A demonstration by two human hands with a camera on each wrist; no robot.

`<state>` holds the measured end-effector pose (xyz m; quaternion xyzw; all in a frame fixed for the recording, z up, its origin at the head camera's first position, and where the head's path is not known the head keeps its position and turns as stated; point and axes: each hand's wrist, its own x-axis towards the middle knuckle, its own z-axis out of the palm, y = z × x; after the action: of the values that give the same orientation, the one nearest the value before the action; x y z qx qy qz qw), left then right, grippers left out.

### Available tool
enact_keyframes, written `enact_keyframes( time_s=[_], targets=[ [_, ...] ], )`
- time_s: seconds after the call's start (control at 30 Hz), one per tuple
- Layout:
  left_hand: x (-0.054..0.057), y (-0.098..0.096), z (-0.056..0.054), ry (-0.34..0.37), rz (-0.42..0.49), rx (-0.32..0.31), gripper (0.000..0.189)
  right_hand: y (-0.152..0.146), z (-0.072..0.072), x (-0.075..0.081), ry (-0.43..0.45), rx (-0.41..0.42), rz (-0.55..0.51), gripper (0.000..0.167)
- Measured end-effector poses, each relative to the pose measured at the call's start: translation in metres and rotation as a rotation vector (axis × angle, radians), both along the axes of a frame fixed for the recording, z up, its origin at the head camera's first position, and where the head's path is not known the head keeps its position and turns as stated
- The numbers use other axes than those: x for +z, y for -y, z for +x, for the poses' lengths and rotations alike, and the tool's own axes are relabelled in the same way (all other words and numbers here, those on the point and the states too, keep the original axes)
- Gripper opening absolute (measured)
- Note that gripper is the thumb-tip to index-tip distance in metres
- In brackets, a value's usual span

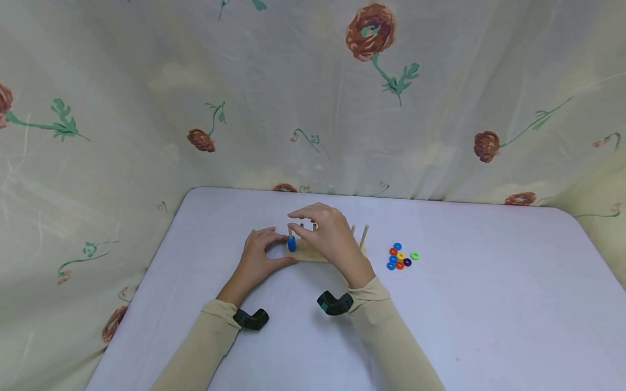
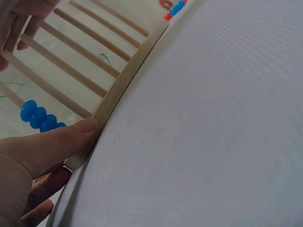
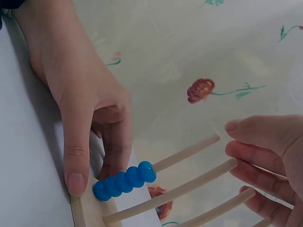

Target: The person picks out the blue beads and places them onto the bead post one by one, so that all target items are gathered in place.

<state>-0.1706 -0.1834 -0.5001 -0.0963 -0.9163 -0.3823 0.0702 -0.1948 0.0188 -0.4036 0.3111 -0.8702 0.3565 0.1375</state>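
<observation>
A wooden peg stand (image 1: 310, 255) with a row of upright pegs stands on the table. Several blue rings (image 3: 125, 182) are stacked on the peg at its left end. My left hand (image 1: 256, 255) grips that end of the base, thumb along the near edge and fingers round the far side. Over the tops of the pegs hovers my right hand (image 1: 332, 233), thumb and forefinger apart with nothing between them. In the right wrist view its fingertips (image 3: 233, 125) are close to the top of the ringed peg (image 3: 189, 151).
Right of the stand lies a loose group of small rings in several colours, among them a green ring (image 1: 414, 256) and a purple ring (image 1: 407, 262). The white table (image 1: 489, 304) meets a flower-patterned curtain (image 1: 303, 98) at the back and left.
</observation>
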Motion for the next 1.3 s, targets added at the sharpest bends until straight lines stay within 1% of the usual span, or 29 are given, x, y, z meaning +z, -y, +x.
enact_keyframes(
  time_s=[0.17,0.3,0.43,0.57,0.67,0.8,0.93,1.07,1.3],
  targets=[
    [0.0,-0.002,-0.001,0.01,-0.01,0.001,0.053,-0.008,0.0,0.0,0.018,-0.009,-0.028,0.022],
    [0.0,-0.003,-0.001,0.01,-0.018,-0.003,0.053,-0.019,-0.001,0.003,0.028,-0.032,-0.057,0.021],
    [0.002,-0.004,0.0,0.024,-0.018,0.003,0.054,-0.032,-0.003,0.005,0.057,-0.047,-0.068,0.021],
    [0.003,-0.004,0.0,0.036,-0.015,0.01,0.055,-0.049,-0.005,0.005,0.098,-0.078,-0.083,0.021],
    [0.003,-0.003,0.0,0.049,-0.006,0.014,0.055,-0.066,-0.007,0.005,0.124,-0.096,-0.121,0.021],
    [0.001,-0.001,-0.002,0.065,0.01,0.019,0.056,-0.092,-0.009,0.002,0.129,-0.119,-0.16,0.02],
    [-0.001,0.001,-0.002,0.069,0.014,0.024,0.056,-0.117,-0.01,-0.004,0.134,-0.17,-0.12,0.021],
    [-0.001,0.001,-0.001,0.07,0.017,0.026,0.056,-0.139,-0.009,-0.01,0.154,-0.214,-0.055,0.023],
    [0.0,0.0,-0.001,0.073,0.022,0.025,0.056,-0.167,-0.008,-0.023,0.204,-0.23,0.076,0.024]
  ],
)
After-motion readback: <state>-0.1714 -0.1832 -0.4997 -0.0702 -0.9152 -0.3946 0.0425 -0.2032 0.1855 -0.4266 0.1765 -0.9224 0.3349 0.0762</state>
